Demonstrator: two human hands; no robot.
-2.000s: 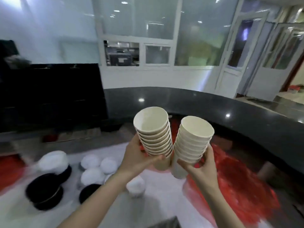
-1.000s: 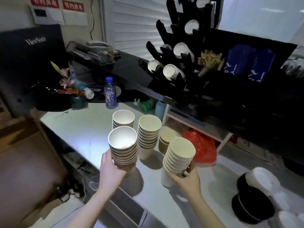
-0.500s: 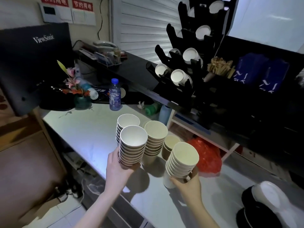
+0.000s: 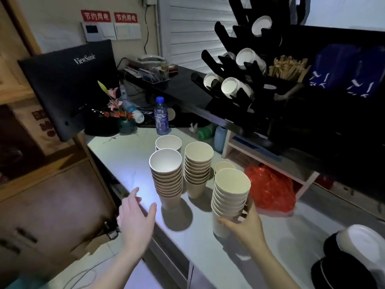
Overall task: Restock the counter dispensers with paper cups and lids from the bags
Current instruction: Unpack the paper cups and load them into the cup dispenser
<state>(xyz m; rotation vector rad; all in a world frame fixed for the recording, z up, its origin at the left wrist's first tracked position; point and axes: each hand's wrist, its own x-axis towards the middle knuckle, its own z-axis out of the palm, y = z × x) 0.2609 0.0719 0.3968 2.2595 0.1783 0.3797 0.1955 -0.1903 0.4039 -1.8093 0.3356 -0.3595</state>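
At frame centre, a ribbed stack of paper cups [image 4: 168,178] stands on the smooth white table [image 4: 129,161]. The left hand [image 4: 135,220] is spread open beside it; the right hand [image 4: 245,224] grips another tilted stack [image 4: 230,197].

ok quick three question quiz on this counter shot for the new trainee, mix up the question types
1. True or false: the left hand grips a cup stack.
2. Which stack does the right hand hold? A) the white-lined stack B) the tan stack nearest the red bag C) the stack standing behind
3. Fill in: the water bottle has a ___ cap.

Key:
1. False: its fingers are spread, beside the white-lined stack on the counter, holding nothing.
2. B
3. blue
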